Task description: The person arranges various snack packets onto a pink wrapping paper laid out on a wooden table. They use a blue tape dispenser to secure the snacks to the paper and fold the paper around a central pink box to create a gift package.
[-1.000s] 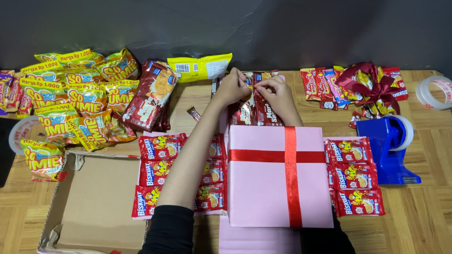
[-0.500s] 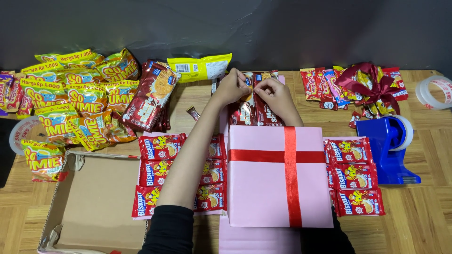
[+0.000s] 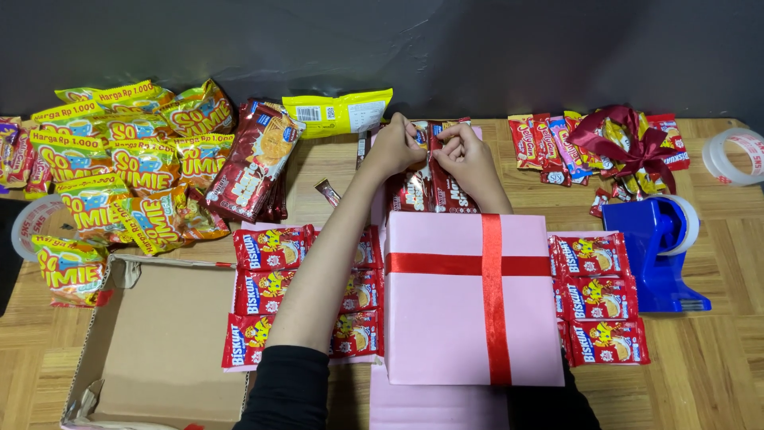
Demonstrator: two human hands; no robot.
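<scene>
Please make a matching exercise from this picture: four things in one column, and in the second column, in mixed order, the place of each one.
Things
1. pink box
2. blue tape dispenser
3. cardboard box
4. red bow

Places
a. open, at the near left of the table
b. far right, on top of small snack packets
c. near middle, tied with a red ribbon
d. right of the pink box, past a column of red packets

Pairs: 1-c, 2-d, 3-a, 4-b
</scene>
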